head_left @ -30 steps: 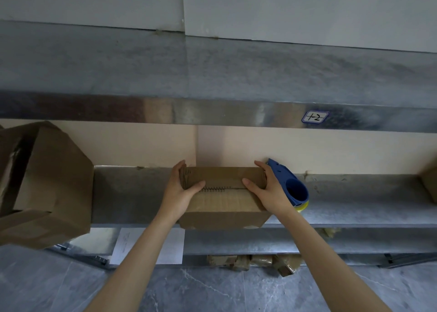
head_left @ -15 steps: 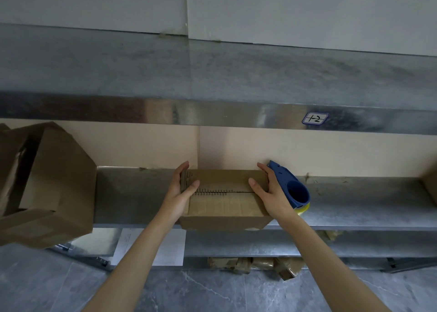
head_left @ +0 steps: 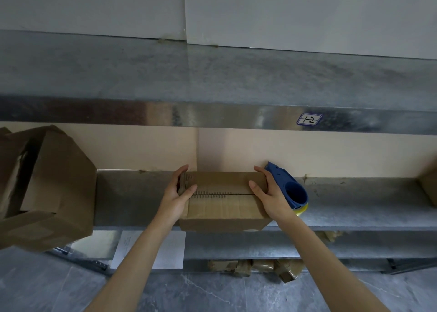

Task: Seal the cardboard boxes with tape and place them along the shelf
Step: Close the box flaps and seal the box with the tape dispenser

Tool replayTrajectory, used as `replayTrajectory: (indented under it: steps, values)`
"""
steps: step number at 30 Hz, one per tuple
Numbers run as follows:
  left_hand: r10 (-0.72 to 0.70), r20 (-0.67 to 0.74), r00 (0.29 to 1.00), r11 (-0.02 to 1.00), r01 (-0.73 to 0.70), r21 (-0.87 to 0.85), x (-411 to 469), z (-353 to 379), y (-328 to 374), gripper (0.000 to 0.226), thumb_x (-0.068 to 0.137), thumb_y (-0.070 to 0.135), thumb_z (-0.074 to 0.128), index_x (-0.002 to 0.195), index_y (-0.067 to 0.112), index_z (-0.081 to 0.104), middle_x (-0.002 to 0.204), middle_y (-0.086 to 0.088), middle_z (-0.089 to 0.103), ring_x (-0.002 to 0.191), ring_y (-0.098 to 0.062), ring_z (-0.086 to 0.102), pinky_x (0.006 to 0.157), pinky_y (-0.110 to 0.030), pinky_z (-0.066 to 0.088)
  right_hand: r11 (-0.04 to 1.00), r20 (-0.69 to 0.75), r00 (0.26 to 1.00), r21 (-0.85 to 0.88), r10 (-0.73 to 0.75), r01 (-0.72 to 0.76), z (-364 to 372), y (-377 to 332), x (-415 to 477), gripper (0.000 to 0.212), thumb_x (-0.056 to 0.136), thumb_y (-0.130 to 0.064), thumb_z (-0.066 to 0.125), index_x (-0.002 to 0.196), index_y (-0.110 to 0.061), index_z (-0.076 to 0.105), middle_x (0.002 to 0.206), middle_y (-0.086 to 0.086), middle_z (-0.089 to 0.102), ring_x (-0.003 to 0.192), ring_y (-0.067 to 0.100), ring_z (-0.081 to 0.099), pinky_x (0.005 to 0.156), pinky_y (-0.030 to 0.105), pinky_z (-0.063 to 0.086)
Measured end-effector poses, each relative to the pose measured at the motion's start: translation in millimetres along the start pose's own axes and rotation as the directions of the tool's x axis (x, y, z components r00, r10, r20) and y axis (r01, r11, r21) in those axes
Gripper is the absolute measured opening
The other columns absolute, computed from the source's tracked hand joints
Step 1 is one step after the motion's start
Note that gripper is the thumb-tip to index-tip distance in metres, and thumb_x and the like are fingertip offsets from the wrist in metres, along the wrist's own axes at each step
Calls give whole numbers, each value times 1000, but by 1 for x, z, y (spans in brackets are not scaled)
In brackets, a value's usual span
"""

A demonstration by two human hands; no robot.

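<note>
Both the left hand (head_left: 176,199) and right hand (head_left: 272,197) are gripping the cardboard box (head_left: 224,205) on the metal shelf (head_left: 354,207), beside a blue tape dispenser (head_left: 289,190).

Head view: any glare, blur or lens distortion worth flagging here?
Head view: dim, even light, with soft glare on the upper shelf edge by the label. Head view: wide-angle lens bows the shelf lines; the box, left hand and right hand look sharp, no motion blur.
</note>
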State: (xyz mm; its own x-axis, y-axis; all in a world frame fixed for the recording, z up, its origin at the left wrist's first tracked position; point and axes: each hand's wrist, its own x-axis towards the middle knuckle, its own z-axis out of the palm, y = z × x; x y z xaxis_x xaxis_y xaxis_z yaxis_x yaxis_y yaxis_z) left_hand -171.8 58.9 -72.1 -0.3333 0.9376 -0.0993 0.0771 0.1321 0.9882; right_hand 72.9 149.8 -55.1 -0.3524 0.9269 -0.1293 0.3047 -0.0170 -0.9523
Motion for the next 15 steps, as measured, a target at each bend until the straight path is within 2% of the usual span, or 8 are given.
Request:
replayTrajectory:
  steps: [2,4,6,8,10,11,13,15]
  values:
    - [48,-25,999,997,-47,65,-4,1,4,51,95,20,63,132,48,42,129,28,47,106,26,48,80,-1,45,999,-26,999,-37,-24,23,2,-1,-1,51,95,-35,59,142,-31,39,123,-21,46,118,3,48,87,6,41]
    - [172,-55,984,943,-148,298,-7,0,8,57,93,22,66,141,38,39,146,23,39,125,18,37,101,-5,33,981,-94,992,-180,-87,69,3,-3,-2,58,94,-35,62,145,-28,36,135,-16,41,125,4,39,101,18,35]
    - [348,-10,937,764,-277,583,-6,0,12,63,93,22,67,148,27,37,158,15,26,137,4,26,111,-17,27,918,-107,972,-365,-209,157,4,-7,-5,61,93,-38,62,146,-27,34,146,-9,35,131,5,33,106,24,31]
    - [460,103,882,570,-382,728,-6,4,15,61,94,16,64,150,21,38,160,7,30,143,-4,22,118,-35,30,752,-10,932,-594,-362,286,5,-11,-6,59,96,-44,55,147,-25,35,155,-5,32,143,13,25,116,34,26]
    - [456,195,868,489,-428,760,-7,10,18,57,96,21,61,149,18,42,156,2,38,146,-6,19,120,-47,28,511,164,892,-770,-422,383,5,-14,-7,60,99,-52,40,150,-24,33,159,-4,27,150,16,11,123,42,13]
    - [419,228,879,464,-423,778,-8,13,19,57,97,34,57,149,18,41,156,1,39,147,-7,19,122,-47,23,426,243,881,-803,-406,418,6,-15,-7,63,99,-57,32,152,-24,29,161,-4,23,151,15,5,124,42,6]
    - [372,272,887,342,-404,849,-8,20,17,68,97,57,40,151,16,36,158,-1,35,150,-17,22,123,-44,12,373,334,880,-811,-338,451,10,-16,-8,69,97,-65,20,155,-27,18,164,-6,12,151,11,-7,122,38,-7]
    - [346,303,888,216,-389,895,-8,23,16,76,97,63,25,154,15,29,161,-4,28,151,-22,20,121,-46,13,375,366,887,-809,-280,453,16,-13,-8,72,96,-69,13,156,-32,6,165,-7,-1,149,10,-16,116,31,-19]
